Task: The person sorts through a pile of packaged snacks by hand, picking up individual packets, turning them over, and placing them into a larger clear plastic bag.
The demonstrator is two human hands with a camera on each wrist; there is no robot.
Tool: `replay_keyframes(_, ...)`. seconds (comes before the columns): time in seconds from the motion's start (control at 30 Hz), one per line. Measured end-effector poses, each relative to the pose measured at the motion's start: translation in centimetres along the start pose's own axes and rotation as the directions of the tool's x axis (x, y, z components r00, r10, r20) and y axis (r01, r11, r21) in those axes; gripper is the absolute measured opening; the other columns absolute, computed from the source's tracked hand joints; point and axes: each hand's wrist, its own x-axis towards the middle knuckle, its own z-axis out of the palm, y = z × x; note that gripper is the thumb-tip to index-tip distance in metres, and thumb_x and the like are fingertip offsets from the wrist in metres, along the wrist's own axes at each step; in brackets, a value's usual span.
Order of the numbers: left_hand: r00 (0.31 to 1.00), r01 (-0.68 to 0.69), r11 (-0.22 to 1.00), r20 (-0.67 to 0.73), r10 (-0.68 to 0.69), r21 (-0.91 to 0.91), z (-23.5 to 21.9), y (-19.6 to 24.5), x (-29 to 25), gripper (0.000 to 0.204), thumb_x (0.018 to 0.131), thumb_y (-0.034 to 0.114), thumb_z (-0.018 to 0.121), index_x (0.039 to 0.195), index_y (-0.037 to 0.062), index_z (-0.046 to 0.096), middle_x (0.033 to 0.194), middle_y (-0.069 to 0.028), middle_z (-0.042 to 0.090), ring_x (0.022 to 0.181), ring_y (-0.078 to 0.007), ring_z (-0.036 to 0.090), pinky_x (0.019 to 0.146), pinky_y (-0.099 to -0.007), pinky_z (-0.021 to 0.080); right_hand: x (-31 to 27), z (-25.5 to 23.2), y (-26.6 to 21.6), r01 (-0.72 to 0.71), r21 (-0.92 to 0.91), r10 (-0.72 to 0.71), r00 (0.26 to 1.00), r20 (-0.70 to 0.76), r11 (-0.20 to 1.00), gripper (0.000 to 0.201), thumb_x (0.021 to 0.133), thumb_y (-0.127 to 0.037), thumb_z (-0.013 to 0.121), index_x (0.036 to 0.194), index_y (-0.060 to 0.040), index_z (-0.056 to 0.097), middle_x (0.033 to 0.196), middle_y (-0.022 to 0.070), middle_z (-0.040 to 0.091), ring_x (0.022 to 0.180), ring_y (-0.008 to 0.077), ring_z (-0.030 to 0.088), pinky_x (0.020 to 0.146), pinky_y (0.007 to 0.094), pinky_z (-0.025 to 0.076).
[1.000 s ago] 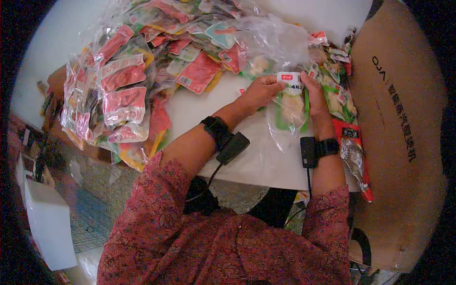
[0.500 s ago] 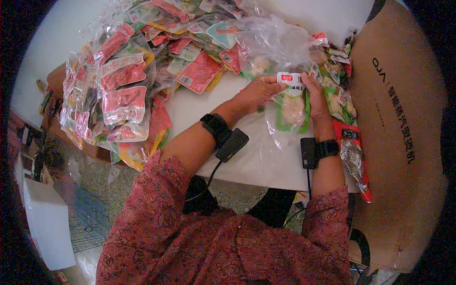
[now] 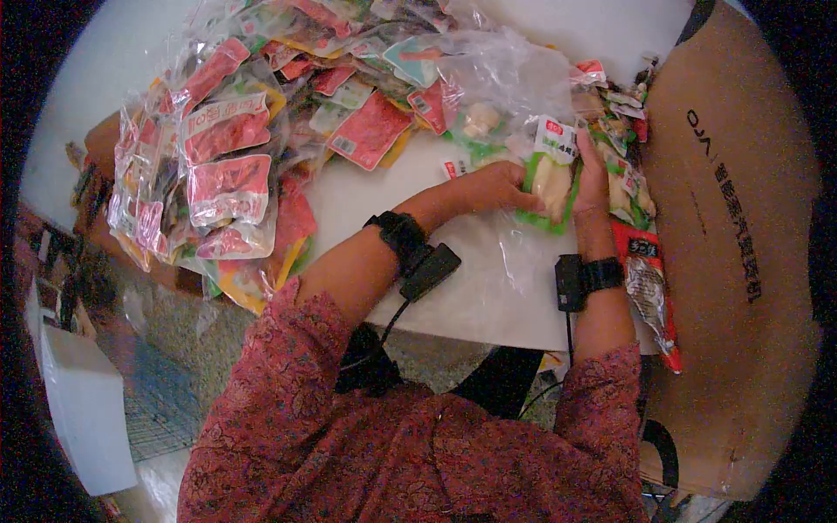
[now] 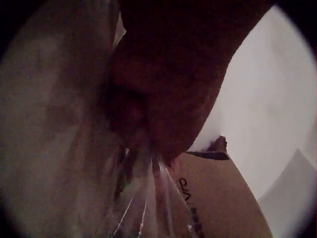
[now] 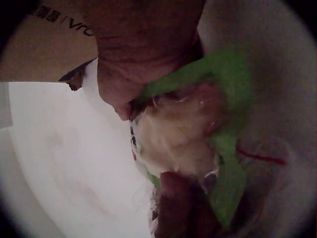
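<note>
A food packet (image 3: 551,174) with a green border, a white label with a red logo and pale pieces inside is held tilted between both hands. My left hand (image 3: 499,187) grips its lower left side. My right hand (image 3: 593,179) holds the right edge near the label. In the right wrist view the packet's pale contents (image 5: 173,139) show through clear film, with the right hand (image 5: 148,59) at one edge. Creased clear plastic (image 4: 143,208) runs out from under the left hand (image 4: 168,89) in the left wrist view, where that hand is dark.
A large heap of red-labelled packets (image 3: 228,192) covers the table's left and back. Clear plastic bags (image 3: 514,78) lie behind the hands. More green-edged packets (image 3: 626,187) and a red-and-silver pouch (image 3: 645,279) lie at right, beside a tall cardboard box (image 3: 732,261).
The packet has tilted, its label end swinging up and right. The left hand has slid from beside the label down to the packet's lower side; the right hand stays at the right edge.
</note>
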Motion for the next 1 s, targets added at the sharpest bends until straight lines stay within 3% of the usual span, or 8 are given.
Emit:
replay_keyframes(0.27,0.996,-0.089,0.996,0.003,0.089,-0.012,-0.2,0.9,-0.6,0.033,0.076,0.034,0.056,0.090,0.0050,0.060,0.074,-0.0020,0.060,0.061,-0.0107,0.054,0.057,-0.0254,0.044,-0.1,0.5,-0.2,-0.042,0.156,0.047,0.998,-0.029,0.987,0.033,0.082,-0.036,0.047,0.093,-0.0064,0.055,0.088,0.0045,0.057,0.075,0.0176,0.055,0.069,0.0294,0.044)
replay_keyframes(0.43,0.956,0.234,0.895,-0.077,-0.282,-0.380,-0.7,2.9,-1.5,0.028,0.074,0.031,0.057,0.088,0.0067,0.061,0.064,0.0016,0.053,0.052,-0.0076,0.043,0.048,-0.0220,0.035,-0.1,0.3,-0.5,-0.023,0.280,0.039,0.998,-0.049,0.960,0.031,0.083,-0.035,0.045,0.094,-0.0078,0.055,0.088,0.0056,0.058,0.077,0.0200,0.056,0.070,0.0328,0.046)
replay_keyframes(0.77,1.000,0.012,0.792,-0.002,-0.016,-0.611,-0.3,0.2,-0.6,0.018,0.075,0.030,0.058,0.081,0.0132,0.061,0.058,0.0080,0.044,0.047,-0.0021,0.035,0.041,-0.0182,0.026,-4.4,4.9,-3.1,-0.338,0.509,0.047,0.864,0.501,0.791,0.063,0.076,-0.049,0.049,0.117,-0.0028,0.038,0.112,0.0132,0.047,0.102,0.0294,0.046,0.085,0.0408,0.040)
replay_keyframes(0.83,0.999,0.037,0.917,0.032,-0.026,-0.397,-0.6,0.3,-0.7,0.019,0.075,0.029,0.058,0.084,0.0119,0.060,0.060,0.0066,0.047,0.050,-0.0031,0.039,0.043,-0.0184,0.029,-4.4,4.4,-3.7,-0.177,0.431,-0.160,0.754,0.637,0.885,0.061,0.074,-0.048,0.052,0.115,-0.0030,0.040,0.111,0.0137,0.048,0.101,0.0298,0.047,0.084,0.0416,0.040)
replay_keyframes(0.9,0.999,0.012,0.957,0.039,0.000,-0.291,-0.2,0.9,-0.8,0.020,0.075,0.029,0.057,0.084,0.0107,0.059,0.062,0.0056,0.049,0.051,-0.0045,0.041,0.045,-0.0188,0.031,0.3,-1.3,0.4,0.178,-0.405,0.099,0.811,0.577,0.897,0.054,0.073,-0.042,0.057,0.108,-0.0045,0.044,0.105,0.0122,0.050,0.098,0.0290,0.048,0.080,0.0434,0.041)
replay_keyframes(0.93,0.998,-0.016,0.983,0.049,0.025,-0.181,0.0,0.9,-0.6,0.022,0.075,0.029,0.057,0.085,0.0094,0.059,0.063,0.0046,0.050,0.053,-0.0059,0.044,0.046,-0.0193,0.033,-0.4,-0.7,1.5,-0.228,0.332,0.057,0.890,0.452,0.915,0.041,0.072,-0.035,0.060,0.099,-0.0059,0.047,0.094,0.0081,0.052,0.087,0.0245,0.052,0.074,0.0392,0.044)
replay_keyframes(0.97,0.999,-0.016,0.983,0.048,0.025,-0.181,0.2,0.3,-0.1,0.022,0.075,0.029,0.057,0.085,0.0094,0.059,0.063,0.0046,0.050,0.053,-0.0059,0.044,0.046,-0.0193,0.033,-0.6,-0.7,1.4,-0.228,0.332,0.058,0.890,0.453,0.915,0.041,0.072,-0.035,0.060,0.099,-0.0059,0.047,0.094,0.0081,0.052,0.087,0.0245,0.052,0.074,0.0392,0.044)
replay_keyframes(1.0,0.856,-0.487,0.850,-0.082,0.510,0.200,0.4,-0.5,0.7,0.022,0.076,0.028,0.055,0.084,0.0082,0.059,0.063,0.0033,0.051,0.053,-0.0076,0.045,0.047,-0.0201,0.034,-0.7,-0.9,1.0,-0.158,0.178,0.086,0.931,0.355,0.971,0.030,0.075,-0.027,0.055,0.097,-0.0074,0.051,0.091,0.0066,0.054,0.086,0.0215,0.052,0.075,0.0351,0.043)
